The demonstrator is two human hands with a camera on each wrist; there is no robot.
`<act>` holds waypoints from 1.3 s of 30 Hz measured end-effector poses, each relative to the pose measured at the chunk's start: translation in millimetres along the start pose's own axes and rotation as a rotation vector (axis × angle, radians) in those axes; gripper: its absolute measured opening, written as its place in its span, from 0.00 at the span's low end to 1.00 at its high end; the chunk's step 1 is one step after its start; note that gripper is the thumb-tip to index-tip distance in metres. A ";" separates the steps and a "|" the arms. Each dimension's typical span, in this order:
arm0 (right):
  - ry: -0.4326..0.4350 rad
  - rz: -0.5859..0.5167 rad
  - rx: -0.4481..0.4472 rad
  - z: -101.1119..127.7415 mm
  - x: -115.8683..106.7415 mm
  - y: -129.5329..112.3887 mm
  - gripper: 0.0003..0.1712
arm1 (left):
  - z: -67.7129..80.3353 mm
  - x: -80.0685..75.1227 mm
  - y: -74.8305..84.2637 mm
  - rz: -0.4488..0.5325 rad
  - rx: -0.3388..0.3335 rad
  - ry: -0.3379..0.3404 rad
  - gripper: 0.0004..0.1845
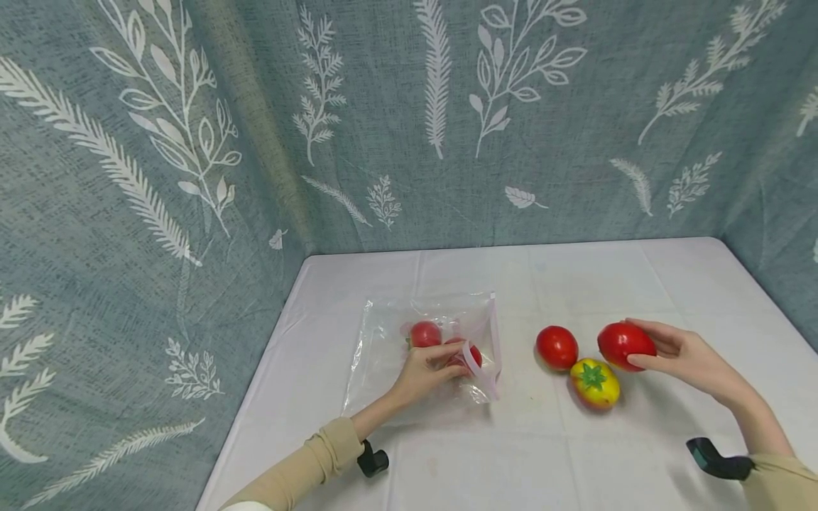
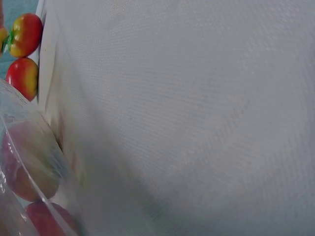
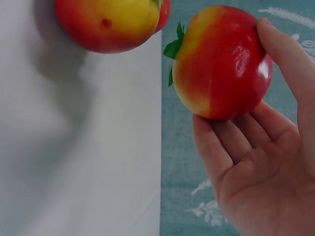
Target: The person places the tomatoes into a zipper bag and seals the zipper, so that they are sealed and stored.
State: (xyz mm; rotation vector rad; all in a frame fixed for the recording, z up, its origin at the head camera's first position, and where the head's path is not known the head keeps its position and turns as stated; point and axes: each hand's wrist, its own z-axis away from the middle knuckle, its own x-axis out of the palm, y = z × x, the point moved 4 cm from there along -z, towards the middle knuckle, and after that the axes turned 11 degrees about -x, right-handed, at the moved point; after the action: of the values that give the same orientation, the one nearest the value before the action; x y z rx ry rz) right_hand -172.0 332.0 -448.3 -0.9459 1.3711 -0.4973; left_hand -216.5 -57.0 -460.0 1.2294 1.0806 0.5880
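My right hand grips a glossy red tomato, thumb on one side and fingers on the other. In the right wrist view this tomato shows a yellow side and green leaves. It is held up close beside a yellow tomato with a green leafy top and a red tomato, both on the table. A clear plastic bag lies to the left, and my left hand pinches its edge near the opening on the right. Inside the bag are two red tomatoes, one partly hidden by the fingers.
A white cloth covers the table. Blue-green leaf-patterned fabric hangs behind and at both sides. Black wrist mounts stick out from both sleeves, close over the cloth.
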 end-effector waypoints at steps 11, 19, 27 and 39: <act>0.012 0.006 0.004 -5.5 3.0 -5.6 0.39 | 1.6 -0.3 3.4 0.022 0.003 -0.004 0.22; 0.012 -0.032 -0.015 -9.0 7.4 -8.4 0.38 | 2.3 -0.3 3.4 0.013 -0.010 -0.007 0.22; 0.015 -0.056 -0.026 -14.4 16.5 -14.3 0.38 | -4.6 2.0 -17.0 0.038 -0.007 0.002 0.22; 0.031 -0.057 -0.029 -22.9 28.5 -22.1 0.38 | -7.4 2.7 -27.4 0.039 0.016 -0.004 0.23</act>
State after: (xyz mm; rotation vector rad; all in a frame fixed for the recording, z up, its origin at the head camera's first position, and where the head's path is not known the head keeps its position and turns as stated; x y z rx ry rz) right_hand -184.0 291.1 -445.9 -1.0066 1.3853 -0.5391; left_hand -226.9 -59.1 -486.5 1.2671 1.0620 0.6077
